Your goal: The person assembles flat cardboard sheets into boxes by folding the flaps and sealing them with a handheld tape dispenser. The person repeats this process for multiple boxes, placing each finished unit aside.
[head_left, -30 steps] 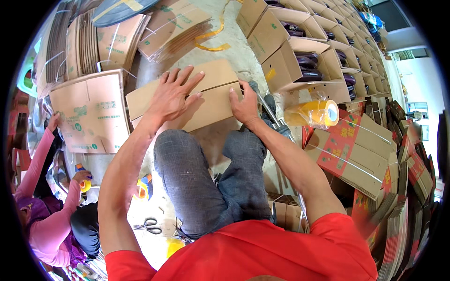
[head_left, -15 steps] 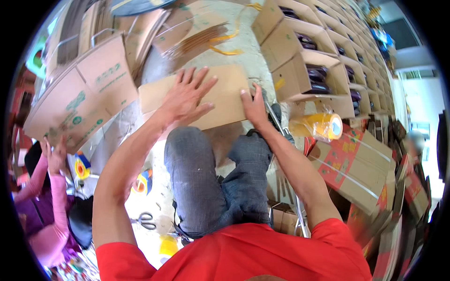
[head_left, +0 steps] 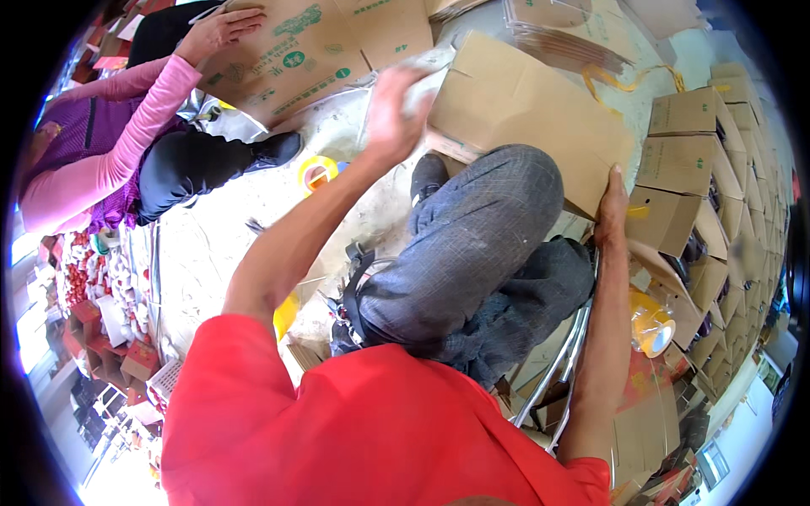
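Left hand (head_left: 392,105) presses, blurry, on the cardboard box's (head_left: 523,110) top-left end. Right hand (head_left: 613,211) clamps its lower-right edge. Box lies across the knees, long axis hand to hand.

- The flat brown cardboard box (head_left: 523,118) lies across the grey-trousered knees (head_left: 481,244), blocking the way forward.
- Rows of open brown cartons (head_left: 683,169) wall in the right side, just beside the right hand (head_left: 612,211).
- Pale concrete floor (head_left: 228,236) left of the left hand (head_left: 392,114) is open, save a yellow tape roll (head_left: 318,172).
- Beyond it, a co-worker's pink sleeve (head_left: 126,143) and printed cardboard carton (head_left: 295,51) close the far left.
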A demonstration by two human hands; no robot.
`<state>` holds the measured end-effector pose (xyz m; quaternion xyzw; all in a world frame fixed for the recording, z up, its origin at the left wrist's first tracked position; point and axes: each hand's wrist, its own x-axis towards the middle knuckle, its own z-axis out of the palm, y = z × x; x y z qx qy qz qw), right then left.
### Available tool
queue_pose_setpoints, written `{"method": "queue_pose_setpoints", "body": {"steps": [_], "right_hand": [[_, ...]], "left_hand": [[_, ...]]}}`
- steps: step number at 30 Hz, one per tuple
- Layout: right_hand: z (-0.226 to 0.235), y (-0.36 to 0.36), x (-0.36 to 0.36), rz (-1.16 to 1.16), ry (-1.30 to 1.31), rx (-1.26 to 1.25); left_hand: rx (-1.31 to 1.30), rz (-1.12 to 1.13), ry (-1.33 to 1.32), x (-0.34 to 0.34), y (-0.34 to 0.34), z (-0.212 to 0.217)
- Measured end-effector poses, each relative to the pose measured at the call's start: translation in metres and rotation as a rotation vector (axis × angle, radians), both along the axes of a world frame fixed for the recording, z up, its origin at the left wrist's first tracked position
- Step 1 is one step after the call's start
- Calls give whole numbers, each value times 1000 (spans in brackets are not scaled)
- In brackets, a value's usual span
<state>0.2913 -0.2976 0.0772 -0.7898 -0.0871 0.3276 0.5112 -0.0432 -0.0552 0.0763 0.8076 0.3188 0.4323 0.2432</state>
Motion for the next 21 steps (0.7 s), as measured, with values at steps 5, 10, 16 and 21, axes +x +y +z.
{"method": "queue_pose_setpoints", "body": {"steps": [5,10,16,21], "right_hand": [[3,3,-4,-3,1,34],[2,-6,4,-39,46,52],[-7,8,2,9,67,-3],[-2,-1,6,15,115,58]], "left_hand": [[-249,466,680,-185,-57,-163],[-290,433,864,-213,-64,-182],[-476,441,856,-254,-60,-237],[-526,400,673,-227,-41,-166]]}}
